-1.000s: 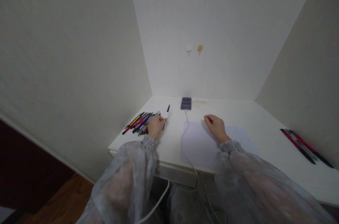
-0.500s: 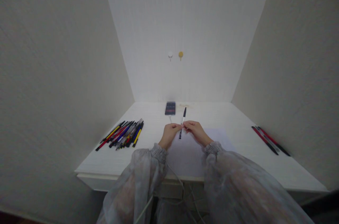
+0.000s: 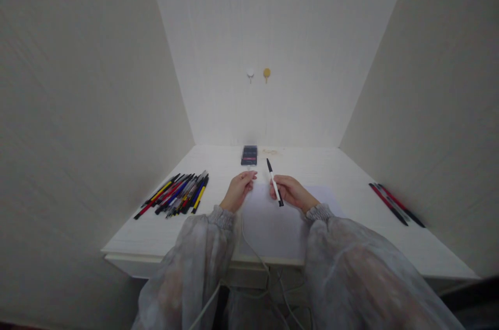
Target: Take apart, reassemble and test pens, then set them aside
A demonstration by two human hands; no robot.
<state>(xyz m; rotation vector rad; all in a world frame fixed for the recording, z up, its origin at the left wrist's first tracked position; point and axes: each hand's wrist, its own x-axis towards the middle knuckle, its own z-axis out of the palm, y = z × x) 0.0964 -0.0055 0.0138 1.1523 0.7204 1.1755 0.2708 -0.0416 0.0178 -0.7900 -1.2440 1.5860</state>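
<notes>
A pen (image 3: 274, 182) with a white barrel and black ends is in my right hand (image 3: 293, 192). The fingers are closed around its lower half, and its tapered black end points up and away. To the left of it, apart from the pen, my left hand (image 3: 236, 190) has its fingers loosely bent and slightly parted, with nothing visible in them. Under both hands lies a pale sheet (image 3: 275, 231) on the white table.
A pile of many-coloured pens (image 3: 177, 196) lies on the table's left. Several red, clear and black pens (image 3: 396, 205) lie side by side near the right wall. A phone (image 3: 249, 155) with a cable sits at the back. Two hooks (image 3: 266, 73) are on the back wall.
My left hand has let go of the pen and moved left. The pen, now in my right hand alone, has turned so its top leans left.
</notes>
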